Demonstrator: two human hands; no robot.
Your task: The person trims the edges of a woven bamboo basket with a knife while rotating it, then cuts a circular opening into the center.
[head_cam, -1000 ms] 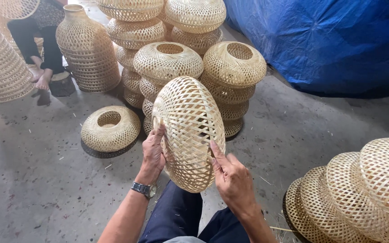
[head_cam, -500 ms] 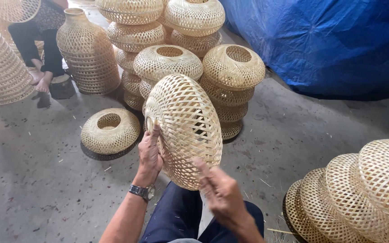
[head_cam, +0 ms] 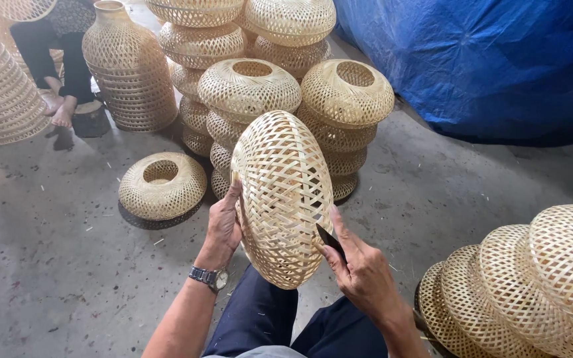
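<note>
I hold a woven bamboo lampshade [head_cam: 280, 192] on edge over my lap, its rounded side facing me. My left hand [head_cam: 224, 222] grips its left rim, a metal watch on that wrist. My right hand [head_cam: 364, 268] is at the shade's lower right and pinches a small dark blade [head_cam: 329, 238] whose tip touches the weave.
Stacks of similar woven shades [head_cam: 346, 99] stand just beyond. One lies alone on the concrete floor [head_cam: 162, 185]. More shades lean in a row at the right [head_cam: 532, 285]. A blue tarp [head_cam: 485, 59] covers the back right. A seated person's legs [head_cam: 54, 59] show at the top left.
My right hand came off the shade's right rim, dropped, and now holds a small blade against the weave. The shade has tilted slightly; my left hand stays on its rim.
</note>
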